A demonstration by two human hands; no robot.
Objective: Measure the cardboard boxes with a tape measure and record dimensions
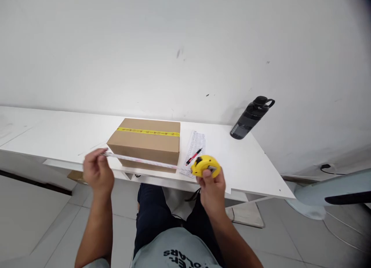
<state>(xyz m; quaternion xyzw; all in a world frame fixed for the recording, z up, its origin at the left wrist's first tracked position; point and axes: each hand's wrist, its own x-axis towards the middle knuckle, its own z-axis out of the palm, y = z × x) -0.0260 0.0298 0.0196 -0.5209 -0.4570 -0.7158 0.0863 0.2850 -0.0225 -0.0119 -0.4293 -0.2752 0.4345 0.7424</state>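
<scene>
A brown cardboard box (147, 144) with a yellow strip of tape across its top sits on the white table (58, 136). My right hand (213, 189) is closed around a yellow tape measure case (205, 165) just right of the box. The tape blade (139, 160) runs out leftward along the box's front face. My left hand (97, 171) pinches the blade's free end near the box's front left corner.
A printed sheet (195, 144) with a red pen (193, 157) on it lies right of the box. A dark water bottle (251, 117) stands at the back right against the white wall. A fan base (319, 200) is on the floor to the right.
</scene>
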